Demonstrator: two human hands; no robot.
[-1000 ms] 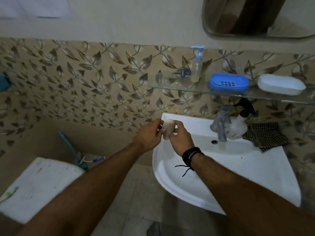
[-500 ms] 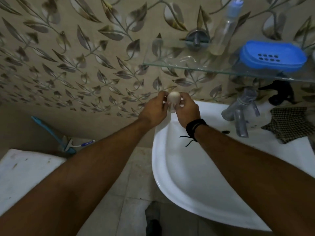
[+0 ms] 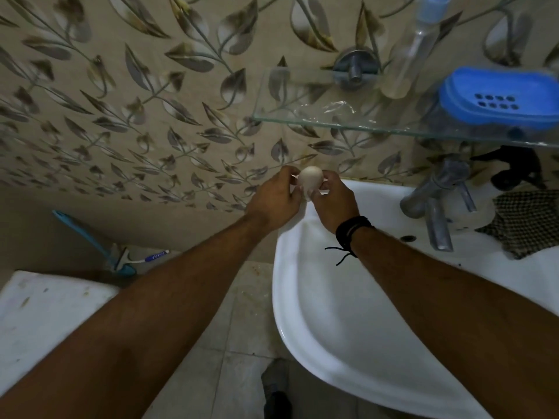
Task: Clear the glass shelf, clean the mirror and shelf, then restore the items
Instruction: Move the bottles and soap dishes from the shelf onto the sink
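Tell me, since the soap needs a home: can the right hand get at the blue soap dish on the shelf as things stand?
Probably not yet. The right hand and left hand both hold the white soap bar. The blue soap dish sits uncovered on the glass shelf, with open space between.

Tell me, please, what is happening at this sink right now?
A person holds a small pale bar of soap between both hands, the left hand and the right hand, over the back corner of the white sink. Above it, the glass shelf carries a clear pump bottle and a blue soap dish. A checked cloth lies by the tap.
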